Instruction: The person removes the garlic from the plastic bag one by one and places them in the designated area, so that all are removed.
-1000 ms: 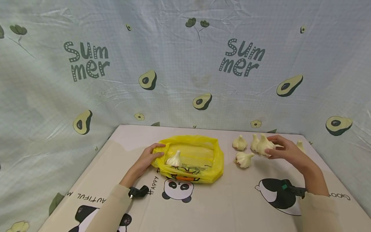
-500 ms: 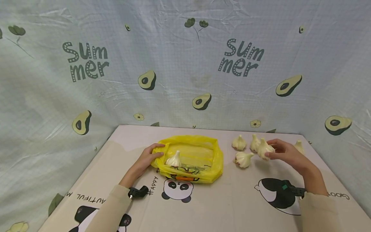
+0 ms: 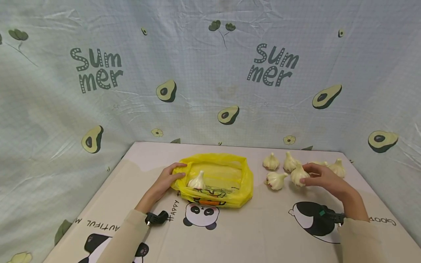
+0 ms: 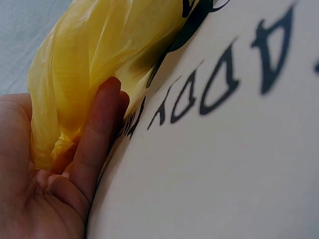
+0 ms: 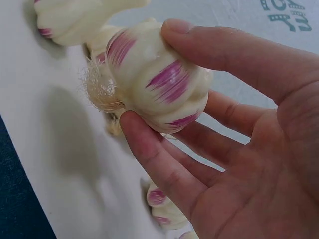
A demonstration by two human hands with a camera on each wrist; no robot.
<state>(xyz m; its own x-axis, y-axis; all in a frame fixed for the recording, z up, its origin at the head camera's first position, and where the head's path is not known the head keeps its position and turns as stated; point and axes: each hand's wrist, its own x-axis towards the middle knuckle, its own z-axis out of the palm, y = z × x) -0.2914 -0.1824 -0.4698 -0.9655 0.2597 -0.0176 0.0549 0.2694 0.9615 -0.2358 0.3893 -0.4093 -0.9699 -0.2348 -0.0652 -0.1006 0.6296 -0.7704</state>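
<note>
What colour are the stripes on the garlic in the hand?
Purple stripes on the white garlic, clearest in the right wrist view.

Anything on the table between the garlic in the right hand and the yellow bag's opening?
One garlic bulb lies on the table between the held garlic in the right hand and the yellow bag. Otherwise nothing visible.

Your left hand [image 4: 45, 184]: cut off by left and bottom edges in left wrist view; fingertips hidden behind yellow bag [image 4: 94, 64] fold. Bag itself runs off top edge there, and black print on table mat [image 4: 224, 164] is blurred. Your right hand [image 5: 239, 144]: palm cut by right and bottom edges in right wrist view. Garlic bulb [image 5: 159, 79] in your fingers hides bulbs behind it; one lower bulb [image 5: 164, 209] half covered by your finger. In head view, your forearms run off bottom edge; bulb [image 3: 317, 163] behind your right hand mostly hidden.
</note>
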